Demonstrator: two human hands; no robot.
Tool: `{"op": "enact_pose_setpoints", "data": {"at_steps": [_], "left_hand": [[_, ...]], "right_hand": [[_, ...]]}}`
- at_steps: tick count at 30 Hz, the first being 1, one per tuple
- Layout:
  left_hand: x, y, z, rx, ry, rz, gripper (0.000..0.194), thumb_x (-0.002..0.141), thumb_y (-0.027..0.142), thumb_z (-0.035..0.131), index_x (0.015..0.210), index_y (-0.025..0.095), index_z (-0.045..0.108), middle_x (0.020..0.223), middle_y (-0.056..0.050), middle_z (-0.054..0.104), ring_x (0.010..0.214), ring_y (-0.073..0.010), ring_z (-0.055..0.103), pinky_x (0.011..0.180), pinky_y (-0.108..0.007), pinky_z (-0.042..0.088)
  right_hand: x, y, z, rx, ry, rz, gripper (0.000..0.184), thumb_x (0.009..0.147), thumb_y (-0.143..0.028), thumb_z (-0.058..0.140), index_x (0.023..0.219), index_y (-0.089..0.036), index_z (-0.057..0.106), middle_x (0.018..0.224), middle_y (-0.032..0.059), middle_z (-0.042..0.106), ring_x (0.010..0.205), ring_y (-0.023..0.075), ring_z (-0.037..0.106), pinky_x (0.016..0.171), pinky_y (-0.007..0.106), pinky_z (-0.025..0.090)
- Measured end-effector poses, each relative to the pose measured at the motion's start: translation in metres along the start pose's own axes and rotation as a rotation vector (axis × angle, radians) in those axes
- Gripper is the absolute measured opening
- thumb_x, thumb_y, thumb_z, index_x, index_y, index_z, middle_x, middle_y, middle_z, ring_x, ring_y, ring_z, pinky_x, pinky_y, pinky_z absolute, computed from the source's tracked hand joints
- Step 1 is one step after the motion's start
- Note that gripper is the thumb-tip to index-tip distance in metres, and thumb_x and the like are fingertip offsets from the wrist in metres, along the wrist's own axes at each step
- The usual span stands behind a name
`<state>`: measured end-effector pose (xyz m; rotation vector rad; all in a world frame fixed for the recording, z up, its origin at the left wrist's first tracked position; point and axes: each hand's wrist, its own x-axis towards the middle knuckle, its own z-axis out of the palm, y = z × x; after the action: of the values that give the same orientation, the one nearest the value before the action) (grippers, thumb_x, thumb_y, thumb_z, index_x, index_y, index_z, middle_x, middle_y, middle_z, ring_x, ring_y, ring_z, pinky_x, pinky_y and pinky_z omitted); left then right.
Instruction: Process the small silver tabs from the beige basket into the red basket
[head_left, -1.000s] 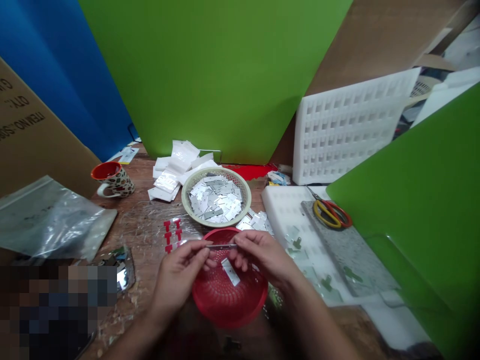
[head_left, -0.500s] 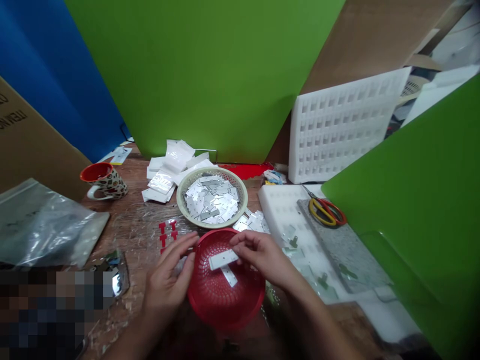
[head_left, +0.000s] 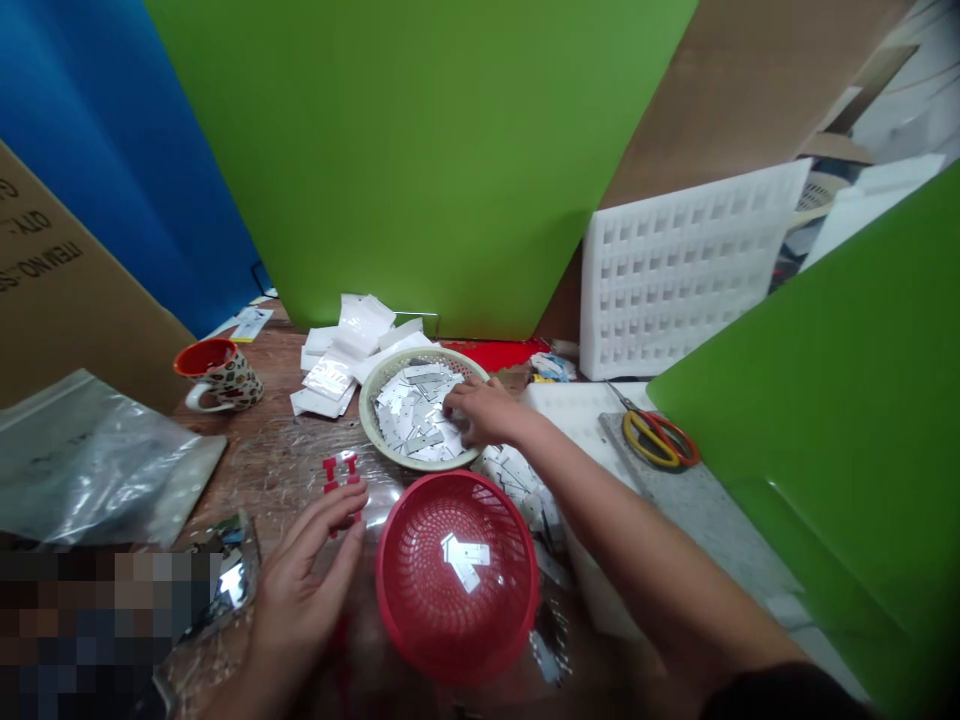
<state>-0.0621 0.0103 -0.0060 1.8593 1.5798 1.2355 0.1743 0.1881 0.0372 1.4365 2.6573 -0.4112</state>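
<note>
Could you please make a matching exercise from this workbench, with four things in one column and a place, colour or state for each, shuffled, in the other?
Things
1. Right hand
2. Scissors
3. Patterned mug
4. Red basket

Descriptions
A. Orange inside, with a white handle
B. A few small flat pieces lie at its bottom
C. Fingers over the heaped flat pieces in the pale basket
D. Yellow and orange handles

Right pairs: 1-C, 2-D, 3-A, 4-B
</note>
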Motion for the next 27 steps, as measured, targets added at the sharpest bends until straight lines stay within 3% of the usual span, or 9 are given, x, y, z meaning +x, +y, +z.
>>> {"op": "enact_pose_setpoints", "data": {"at_steps": [3,7,13,17,21,27], "left_hand": [[-0.003,-0.005,-0.004,0.02,-0.019,-0.004,0.024,0.087,0.023,0.057,0.11,0.024,0.062,0.117,-0.007,0.064,0.111,-0.0194,0.059,0.097,-0.034,0.047],[-0.005,-0.006,-0.006,0.039,-0.013,-0.005,0.025,0.087,0.023,0.057,0.112,0.025,0.062,0.115,-0.006,0.065,0.107,-0.0192,0.061,0.094,-0.034,0.049],[-0.003,-0.009,-0.004,0.054,0.009,0.017,0.019,0.086,0.025,0.057,0.103,0.024,0.067,0.111,-0.006,0.068,0.103,-0.02,0.064,0.091,-0.034,0.052],[-0.003,-0.009,-0.001,0.032,0.011,-0.003,0.02,0.086,0.027,0.058,0.104,0.025,0.068,0.108,-0.005,0.07,0.1,-0.0193,0.066,0.089,-0.033,0.053],[-0.003,-0.003,0.0,-0.02,-0.014,-0.08,0.022,0.085,0.031,0.059,0.103,0.025,0.069,0.106,-0.006,0.071,0.098,-0.02,0.067,0.089,-0.034,0.054],[-0.005,0.009,0.0,-0.178,-0.075,-0.243,0.026,0.083,0.037,0.061,0.103,0.024,0.07,0.106,-0.008,0.072,0.095,-0.0226,0.068,0.091,-0.036,0.052]], "right_hand": [[0.017,0.001,-0.002,-0.051,-0.103,-0.06,0.056,0.054,-0.024,0.085,0.105,-0.023,0.063,0.115,0.0079,0.061,0.111,0.0317,0.051,0.1,0.049,0.028],[0.029,0.002,-0.007,-0.093,-0.181,-0.071,0.073,0.052,-0.029,0.086,0.118,-0.019,0.055,0.118,0.0121,0.058,0.112,0.0327,0.05,0.102,0.049,0.027],[0.029,0.006,-0.015,-0.108,-0.243,-0.075,0.052,0.053,-0.033,0.084,0.098,-0.018,0.063,0.115,0.0133,0.057,0.113,0.0355,0.047,0.098,0.046,0.031],[0.025,0.012,-0.013,-0.025,-0.289,-0.072,0.052,0.056,-0.034,0.082,0.102,-0.021,0.06,0.101,0.0074,0.063,0.092,0.0263,0.057,0.077,0.032,0.042],[0.023,0.016,-0.008,0.093,-0.34,-0.086,0.043,0.06,-0.033,0.08,0.097,-0.022,0.062,0.09,0.0016,0.066,0.077,0.0182,0.058,0.06,0.023,0.039],[0.025,0.01,-0.008,0.285,-0.365,-0.093,0.018,0.057,-0.019,0.079,0.07,-0.019,0.067,0.069,-0.003,0.066,0.063,0.013,0.055,0.056,0.022,0.036]]}}
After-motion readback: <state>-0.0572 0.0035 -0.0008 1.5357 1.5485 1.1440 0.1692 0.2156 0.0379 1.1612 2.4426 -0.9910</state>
